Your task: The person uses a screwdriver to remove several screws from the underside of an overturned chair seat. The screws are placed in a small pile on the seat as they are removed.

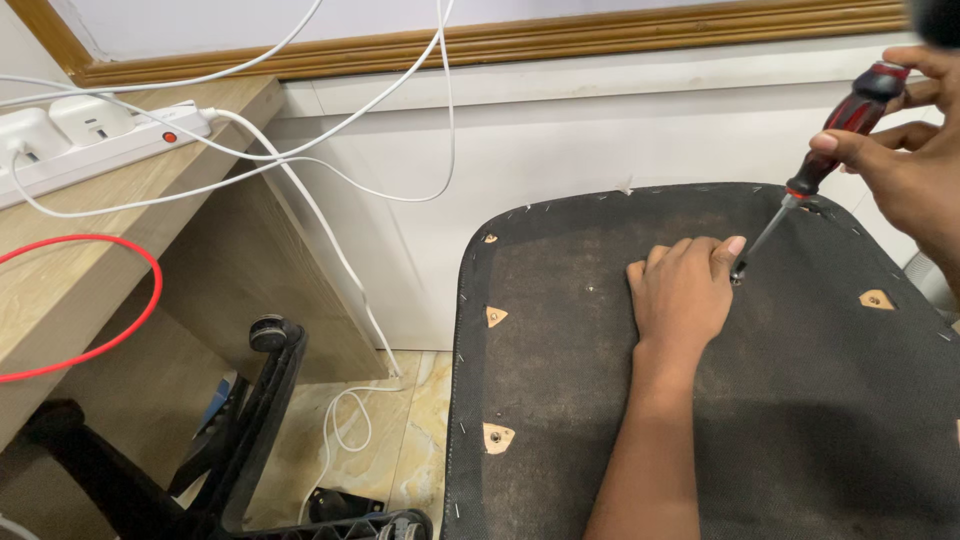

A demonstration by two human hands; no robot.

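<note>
Head view looks down on an upturned chair seat (pixel 600 420), its black fabric underside stapled round the rim and showing small tan cut-outs with screw holes. Right hand (pixel 915 150) wraps shut around the red-and-black handle of a screwdriver (pixel 835 140), which slants down and left; its tip meets the seat just beside the left thumb. Left hand (pixel 683 290) lies flat on the fabric, fingers loosely curled and clasping nothing, thumb stretched toward the tip. Both hands work near the seat's far right edge, close to a white wall panel (pixel 560 150). Bare fabric spreads wide toward the near and left rims. Left of the seat, a narrow strip of tiled floor (pixel 400 440) holds a black wheeled chair base (pixel 265 400), white cables (pixel 330 250) hanging down, and a wooden desk (pixel 110 260) carrying a white power strip (pixel 100 140) and a red cable (pixel 130 310).
</note>
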